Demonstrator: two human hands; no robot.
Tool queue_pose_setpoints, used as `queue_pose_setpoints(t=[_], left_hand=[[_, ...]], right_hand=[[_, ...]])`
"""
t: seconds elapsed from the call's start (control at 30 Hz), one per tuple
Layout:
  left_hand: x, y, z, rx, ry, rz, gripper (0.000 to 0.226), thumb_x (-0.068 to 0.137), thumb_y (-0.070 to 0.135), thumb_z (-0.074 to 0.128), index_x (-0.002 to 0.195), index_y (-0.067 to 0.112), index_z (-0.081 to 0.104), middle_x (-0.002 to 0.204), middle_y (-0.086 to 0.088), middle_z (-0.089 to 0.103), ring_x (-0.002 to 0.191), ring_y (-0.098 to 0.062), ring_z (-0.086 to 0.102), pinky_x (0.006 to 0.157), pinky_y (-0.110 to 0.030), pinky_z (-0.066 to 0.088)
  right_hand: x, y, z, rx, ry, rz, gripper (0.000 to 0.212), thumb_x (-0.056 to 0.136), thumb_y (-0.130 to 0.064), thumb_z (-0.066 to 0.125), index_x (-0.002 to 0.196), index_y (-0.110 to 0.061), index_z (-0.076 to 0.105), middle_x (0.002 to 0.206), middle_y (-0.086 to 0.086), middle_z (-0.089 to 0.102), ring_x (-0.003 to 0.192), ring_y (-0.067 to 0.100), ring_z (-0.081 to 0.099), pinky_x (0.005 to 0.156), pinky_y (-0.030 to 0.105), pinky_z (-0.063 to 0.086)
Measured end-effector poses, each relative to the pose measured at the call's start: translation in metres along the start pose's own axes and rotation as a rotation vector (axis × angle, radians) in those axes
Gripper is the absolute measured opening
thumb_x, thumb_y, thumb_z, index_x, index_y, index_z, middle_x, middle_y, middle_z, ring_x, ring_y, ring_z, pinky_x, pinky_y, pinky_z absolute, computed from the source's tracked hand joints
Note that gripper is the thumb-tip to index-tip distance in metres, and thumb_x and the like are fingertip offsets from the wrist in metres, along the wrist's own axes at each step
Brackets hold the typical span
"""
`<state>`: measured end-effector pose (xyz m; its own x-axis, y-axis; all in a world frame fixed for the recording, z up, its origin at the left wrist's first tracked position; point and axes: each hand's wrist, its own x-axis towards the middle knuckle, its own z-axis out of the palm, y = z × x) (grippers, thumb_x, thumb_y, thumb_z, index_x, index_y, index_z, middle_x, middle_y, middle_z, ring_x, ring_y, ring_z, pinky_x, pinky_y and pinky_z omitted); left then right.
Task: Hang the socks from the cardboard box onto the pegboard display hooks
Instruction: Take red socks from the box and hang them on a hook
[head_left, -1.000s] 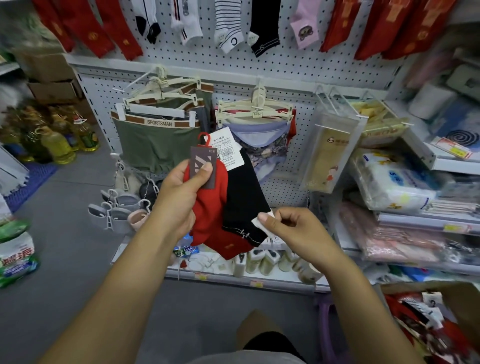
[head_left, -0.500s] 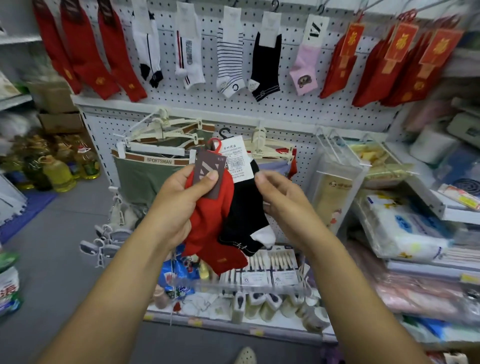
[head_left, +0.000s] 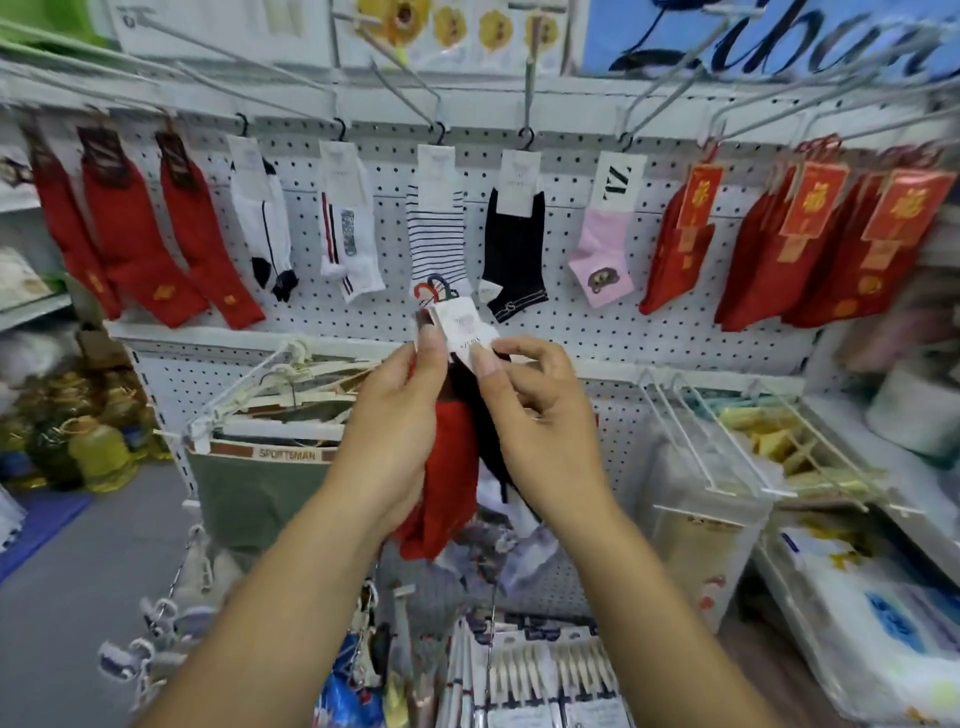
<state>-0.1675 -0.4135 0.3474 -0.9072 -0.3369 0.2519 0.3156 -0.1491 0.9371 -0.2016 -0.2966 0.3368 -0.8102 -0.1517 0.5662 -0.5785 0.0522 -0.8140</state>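
Red sock (head_left: 447, 467) and black sock (head_left: 496, 441) hung side by side about mid-frame, just in front of the pegboard (head_left: 597, 332). Their plastic hangers (head_left: 435, 289) were up at twelve o'clock and their toes down at six. The long axis ran near upright, with the red toe leaning a little toward seven.

By the look of them they would handle light, soft and limp, apt to flop and swing. The white card (head_left: 460, 325) at the top seemed the only stiff part, though it could crease. The best hold was probably on that card, just under the hangers, so that a hanger's open curl could be steered onto a hook.

The left hand (head_left: 400, 410) was wrapped round the red sock, with one fingertip pressed up against the card. The right hand (head_left: 540, 410), at three o'clock of the pair, pinched the card's lower edge. Both hands were thus closed on the goods.

At twelve o'clock of the pair hung a striped sock (head_left: 436, 228), and at two a pink sock (head_left: 602, 254). Long wire hooks (head_left: 528, 93) jutted out above them. At ten o'clock hung a row of long red socks (head_left: 130, 249).
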Motion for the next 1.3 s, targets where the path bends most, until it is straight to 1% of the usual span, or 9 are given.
queue_pose_setpoints(t=[0.1,0.2,0.3,0.47,0.73,0.9,1.0,1.2,1.3], left_hand=[[0.025,0.003,-0.001,0.051,-0.002,0.043,0.026,0.095,0.045,0.063,0.107,0.027,0.076,0.111,-0.002,0.079,0.112,-0.021,0.072,0.106,-0.049,0.05],[0.046,0.003,-0.003,0.059,-0.004,0.072,0.02,0.098,0.033,0.066,0.112,0.023,0.075,0.113,-0.002,0.078,0.111,-0.02,0.072,0.106,-0.048,0.05],[0.065,0.005,0.0,0.05,-0.01,0.073,0.014,0.094,0.033,0.071,0.103,0.025,0.078,0.107,-0.002,0.08,0.105,-0.02,0.075,0.101,-0.046,0.054],[0.104,0.011,-0.004,0.038,0.053,0.075,0.016,0.099,0.035,0.067,0.103,0.024,0.077,0.104,0.003,0.08,0.103,-0.015,0.075,0.1,-0.04,0.054],[0.163,0.033,-0.019,-0.051,-0.003,0.019,0.017,0.101,0.03,0.063,0.111,0.021,0.073,0.106,-0.002,0.08,0.103,-0.019,0.075,0.104,-0.045,0.053],[0.182,0.042,-0.027,-0.134,-0.088,-0.027,0.025,0.104,0.03,0.058,0.118,0.013,0.07,0.112,-0.014,0.077,0.108,-0.035,0.073,0.097,-0.047,0.058],[0.184,0.044,-0.033,-0.195,-0.178,-0.052,0.026,0.106,0.03,0.052,0.116,0.01,0.066,0.112,-0.02,0.076,0.105,-0.039,0.074,0.089,-0.049,0.061],[0.19,0.047,-0.042,-0.245,-0.185,-0.081,0.037,0.107,0.031,0.049,0.127,0.002,0.062,0.116,-0.024,0.074,0.106,-0.042,0.073,0.087,-0.051,0.061],[0.19,0.049,-0.045,-0.251,-0.102,-0.089,0.033,0.105,0.03,0.053,0.123,0.005,0.066,0.112,-0.02,0.076,0.104,-0.034,0.075,0.085,-0.044,0.063]], right_hand=[[0.027,0.004,-0.011,0.039,-0.086,0.035,0.019,0.096,-0.046,0.062,0.086,-0.046,0.078,0.125,-0.02,0.058,0.128,0.006,0.051,0.105,0.029,0.042],[0.053,0.009,-0.021,0.181,-0.072,0.071,0.011,0.092,-0.033,0.073,0.103,-0.033,0.077,0.109,-0.014,0.072,0.107,0.004,0.066,0.09,0.026,0.053],[0.076,0.016,-0.019,0.305,-0.02,0.17,0.031,0.089,-0.02,0.078,0.118,-0.02,0.066,0.098,0.0,0.075,0.098,0.019,0.072,0.086,0.033,0.06],[0.117,0.022,-0.017,0.312,0.067,0.167,0.014,0.093,-0.017,0.073,0.107,-0.016,0.071,0.103,0.004,0.077,0.098,0.019,0.074,0.086,0.033,0.06],[0.211,0.013,-0.018,0.012,0.286,0.08,0.02,0.096,-0.022,0.067,0.114,-0.018,0.059,0.11,0.0,0.072,0.1,0.015,0.07,0.093,0.043,0.058],[0.247,0.012,-0.012,-0.16,0.279,-0.005,0.023,0.096,-0.025,0.068,0.116,-0.02,0.06,0.121,-0.003,0.064,0.115,0.012,0.06,0.101,0.035,0.052],[0.254,0.023,-0.009,-0.157,0.246,0.036,0.023,0.096,-0.023,0.068,0.117,-0.02,0.06,0.123,0.002,0.067,0.114,0.017,0.064,0.099,0.04,0.055],[0.249,0.036,-0.006,-0.213,0.263,0.061,0.028,0.096,-0.024,0.067,0.122,-0.014,0.067,0.116,0.0,0.071,0.108,0.015,0.067,0.096,0.042,0.056],[0.237,0.037,-0.003,-0.281,0.307,0.056,0.034,0.095,-0.027,0.067,0.127,-0.016,0.064,0.123,-0.003,0.066,0.113,0.012,0.061,0.102,0.036,0.051]])
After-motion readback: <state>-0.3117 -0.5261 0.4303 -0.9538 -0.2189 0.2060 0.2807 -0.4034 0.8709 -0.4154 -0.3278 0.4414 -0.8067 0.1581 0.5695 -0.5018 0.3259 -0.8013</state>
